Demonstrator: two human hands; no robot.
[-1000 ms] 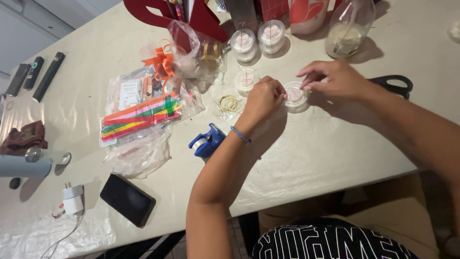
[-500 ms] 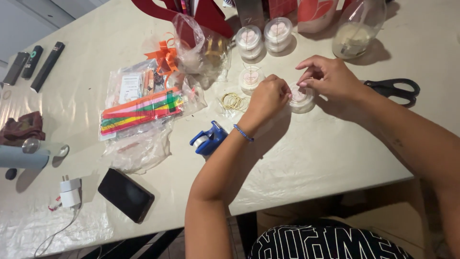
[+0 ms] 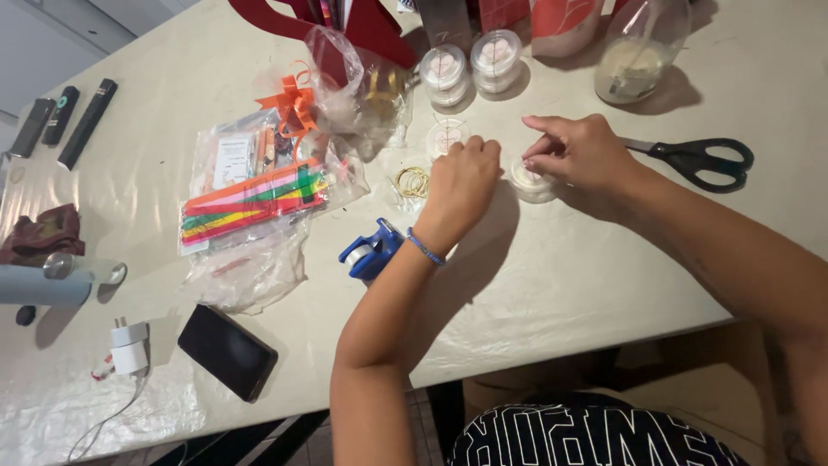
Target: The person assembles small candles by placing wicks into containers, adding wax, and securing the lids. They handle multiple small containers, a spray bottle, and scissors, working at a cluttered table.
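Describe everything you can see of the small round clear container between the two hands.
The small round clear plastic container sits upright on the pale plastic-covered table, low and lidded, with something whitish inside. The right hand pinches at its top rim; the left hand, fist-like, is close beside it. Contact there cannot be told.

Your right hand [image 3: 580,151] pinches the small round clear plastic container [image 3: 530,182] on the plastic-covered table [image 3: 561,276]; your left hand [image 3: 461,177] is curled beside it. Black-handled scissors [image 3: 694,160] lie just right.
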